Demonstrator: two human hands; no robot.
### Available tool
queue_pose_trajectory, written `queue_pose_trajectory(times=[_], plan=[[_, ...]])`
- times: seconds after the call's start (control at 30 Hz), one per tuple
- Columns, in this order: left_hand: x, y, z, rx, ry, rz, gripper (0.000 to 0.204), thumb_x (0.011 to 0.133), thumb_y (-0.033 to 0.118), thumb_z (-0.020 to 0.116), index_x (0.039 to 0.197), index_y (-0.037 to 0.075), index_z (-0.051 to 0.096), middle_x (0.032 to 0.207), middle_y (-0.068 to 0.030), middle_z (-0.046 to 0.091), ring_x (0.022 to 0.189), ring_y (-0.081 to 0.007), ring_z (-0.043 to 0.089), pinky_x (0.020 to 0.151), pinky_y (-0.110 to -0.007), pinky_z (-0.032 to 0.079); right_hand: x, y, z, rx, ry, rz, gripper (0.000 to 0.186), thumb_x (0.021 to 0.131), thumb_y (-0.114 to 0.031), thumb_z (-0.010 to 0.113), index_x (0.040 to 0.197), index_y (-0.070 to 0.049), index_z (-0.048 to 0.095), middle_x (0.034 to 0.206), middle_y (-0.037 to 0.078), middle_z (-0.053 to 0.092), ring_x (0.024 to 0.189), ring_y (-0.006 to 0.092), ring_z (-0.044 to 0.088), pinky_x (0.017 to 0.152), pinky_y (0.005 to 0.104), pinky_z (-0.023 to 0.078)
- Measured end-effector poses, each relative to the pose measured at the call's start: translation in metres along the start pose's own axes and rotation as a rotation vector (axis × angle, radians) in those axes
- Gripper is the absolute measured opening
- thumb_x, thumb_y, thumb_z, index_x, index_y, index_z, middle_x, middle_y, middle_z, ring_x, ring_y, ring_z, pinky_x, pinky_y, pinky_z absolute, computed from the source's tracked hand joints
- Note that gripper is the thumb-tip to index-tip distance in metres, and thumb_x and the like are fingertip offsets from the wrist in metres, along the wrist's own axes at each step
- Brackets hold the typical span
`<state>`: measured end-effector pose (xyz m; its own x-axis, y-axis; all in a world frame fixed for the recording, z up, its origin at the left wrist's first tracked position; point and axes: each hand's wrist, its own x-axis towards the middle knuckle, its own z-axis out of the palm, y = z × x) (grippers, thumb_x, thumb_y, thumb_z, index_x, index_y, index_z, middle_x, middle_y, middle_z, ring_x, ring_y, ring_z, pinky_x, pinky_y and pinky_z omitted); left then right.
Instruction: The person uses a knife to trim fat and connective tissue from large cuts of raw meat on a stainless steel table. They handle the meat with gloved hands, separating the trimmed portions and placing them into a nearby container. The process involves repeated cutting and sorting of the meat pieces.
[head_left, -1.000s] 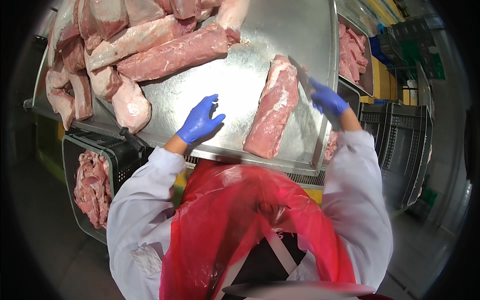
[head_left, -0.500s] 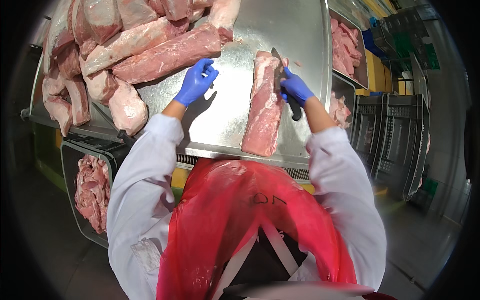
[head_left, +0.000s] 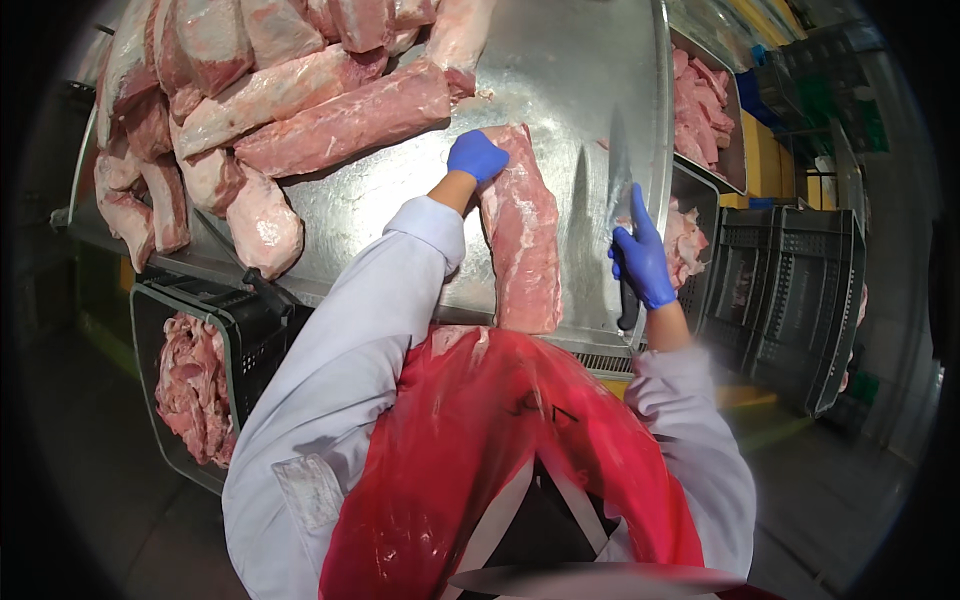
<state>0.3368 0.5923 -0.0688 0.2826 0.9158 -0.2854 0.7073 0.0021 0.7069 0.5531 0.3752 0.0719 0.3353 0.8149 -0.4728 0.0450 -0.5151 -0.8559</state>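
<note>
A long pork loin (head_left: 522,240) lies lengthwise on the steel table (head_left: 590,60) in front of me. My left hand (head_left: 478,157), in a blue glove, is closed on the far left end of this loin; the fingertips are hidden. To the right of the meat, my right hand (head_left: 643,256), gloved in blue too, grips the black handle of a knife (head_left: 622,160). Its blade points away from me, over the table's right side, apart from the loin. Another pork loin (head_left: 345,125) lies slantwise at the front of a heap of meat.
The heap of pork pieces (head_left: 215,50) covers the table's far left. A crate of trimmings (head_left: 190,390) stands at the left below a second knife (head_left: 262,285). Beyond the right edge are a bin of pink meat (head_left: 700,110), a smaller bin of scraps (head_left: 685,240) and dark crates (head_left: 785,290).
My left hand has moved right and taken hold of the loin's far end. My right hand has drawn the knife off the meat to the right and nearer. The loin has turned slightly.
</note>
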Motion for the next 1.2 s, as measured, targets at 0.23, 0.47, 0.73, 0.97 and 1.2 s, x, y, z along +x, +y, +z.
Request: queue_pose_trajectory(times=[0.23,0.47,0.73,0.97,1.2], plan=[[0.000,-0.053,0.018,-0.825,-0.024,-0.093,0.016,0.078,0.015,0.071,0.071,0.001,0.067,0.065,-0.0130,0.063,0.056,-0.0213,0.060,0.052,-0.037,0.045,0.067,-0.011,0.104,-0.344,-0.150,-0.023,0.073,0.094,-0.008,0.053,0.160,-0.029,0.028,0.071,0.009,0.062,0.054,0.0155,0.058,0.053,0.0319,0.052],[-0.009,-0.069,0.025,-1.102,0.006,-0.129,0.006,0.085,0.009,0.066,0.081,0.004,0.064,0.071,-0.0011,0.057,0.058,-0.0106,0.052,0.053,-0.028,0.042,0.040,-0.023,0.097,-0.638,-0.414,0.127,0.068,0.095,-0.021,0.053,0.158,-0.020,0.029,0.091,0.027,0.069,0.073,0.0307,0.071,0.070,0.0397,0.056],[-0.017,-0.077,0.018,-1.323,-0.061,-0.222,0.009,0.091,0.016,0.063,0.090,0.007,0.064,0.075,-0.0019,0.060,0.061,-0.0113,0.054,0.055,-0.026,0.043,0.060,-0.004,0.129,-0.924,-0.307,-0.185,0.065,0.097,-0.021,0.050,0.158,-0.019,0.027,0.098,0.029,0.068,0.077,0.0433,0.069,0.073,0.0470,0.055],[-0.013,-0.103,0.009,-1.220,-0.075,-0.177,0.012,0.090,0.013,0.062,0.093,0.002,0.067,0.079,-0.0060,0.064,0.063,-0.0144,0.060,0.054,-0.028,0.046,0.051,0.000,0.157,-1.040,-0.252,-0.090,0.074,0.093,-0.009,0.046,0.161,-0.023,0.018,0.092,0.029,0.069,0.079,0.0424,0.068,0.074,0.0519,0.053],[0.009,-0.156,-0.037,-0.510,0.290,-0.072,0.024,0.085,0.015,0.064,0.092,-0.007,0.068,0.088,-0.0197,0.071,0.080,-0.0284,0.069,0.075,-0.038,0.054,-0.116,0.048,0.087,-1.195,-0.411,-0.049,0.079,0.093,-0.009,0.053,0.161,-0.024,0.015,0.085,0.031,0.066,0.077,0.0487,0.066,0.069,0.0546,0.051]])
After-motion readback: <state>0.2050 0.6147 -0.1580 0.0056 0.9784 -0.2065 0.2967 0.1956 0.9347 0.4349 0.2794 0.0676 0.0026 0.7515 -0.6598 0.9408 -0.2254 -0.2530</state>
